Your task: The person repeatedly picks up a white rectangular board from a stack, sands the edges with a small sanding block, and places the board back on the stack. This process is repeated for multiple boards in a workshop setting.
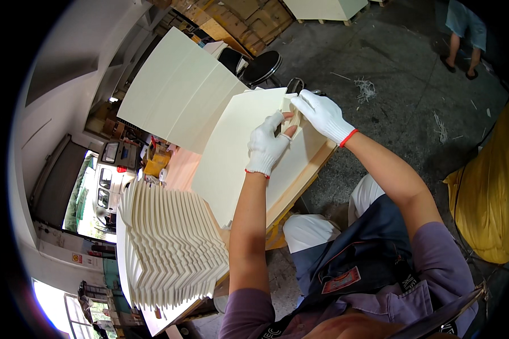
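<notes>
Both my hands wear white knit gloves with red cuffs. My left hand (267,147) and my right hand (322,114) meet over a large cream sheet (237,152) lying on a wooden worktable (305,172). Together they pinch a small cream-coloured piece (291,117) near the sheet's far corner; its exact shape is hidden by the fingers. A fanned stack of several cream sheets (172,243) lies to the left of my left forearm.
More large cream sheets (175,93) lie further back on the table. A black stool (261,66) stands beyond them. Yellow fabric (492,198) lies on the concrete floor at right. Another person's legs (464,39) show at the top right. Cardboard boxes stand at the top.
</notes>
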A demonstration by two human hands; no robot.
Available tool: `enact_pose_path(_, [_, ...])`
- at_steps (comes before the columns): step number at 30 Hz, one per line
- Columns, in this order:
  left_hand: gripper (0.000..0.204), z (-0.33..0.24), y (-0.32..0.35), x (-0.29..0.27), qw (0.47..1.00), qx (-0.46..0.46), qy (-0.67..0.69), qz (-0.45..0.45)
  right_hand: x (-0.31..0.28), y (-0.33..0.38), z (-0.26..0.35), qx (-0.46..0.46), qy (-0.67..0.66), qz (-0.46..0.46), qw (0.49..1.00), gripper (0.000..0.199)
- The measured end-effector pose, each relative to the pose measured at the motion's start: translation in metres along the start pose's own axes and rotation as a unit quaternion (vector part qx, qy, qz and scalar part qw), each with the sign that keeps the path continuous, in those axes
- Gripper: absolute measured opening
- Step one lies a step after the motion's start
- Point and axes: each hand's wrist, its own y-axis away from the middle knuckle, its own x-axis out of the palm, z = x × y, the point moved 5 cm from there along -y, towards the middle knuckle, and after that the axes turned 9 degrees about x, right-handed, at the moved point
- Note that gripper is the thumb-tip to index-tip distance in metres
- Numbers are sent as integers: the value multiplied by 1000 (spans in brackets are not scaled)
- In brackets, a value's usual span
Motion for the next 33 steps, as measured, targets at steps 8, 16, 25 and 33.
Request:
enact_pose_path(8, [28, -6, 0, -2, 999, -34, 13, 4, 0, -1, -2, 21, -4, 15, 1000, 43])
enact_pose_path(16, [28, -2, -1, 0, 999, 36, -8, -12, 2, -2, -7, 18, -1, 0, 1000, 42])
enact_pose_path(25, [35, -10, 1, -3, 1000, 8, -27, 9, 3, -2, -8, 24, -5, -8, 1000, 44])
enact_pose_path(33, [36, -11, 0, -3, 1000, 9, -12, 22, 1, -1, -7, 23, -18, -18, 999, 46])
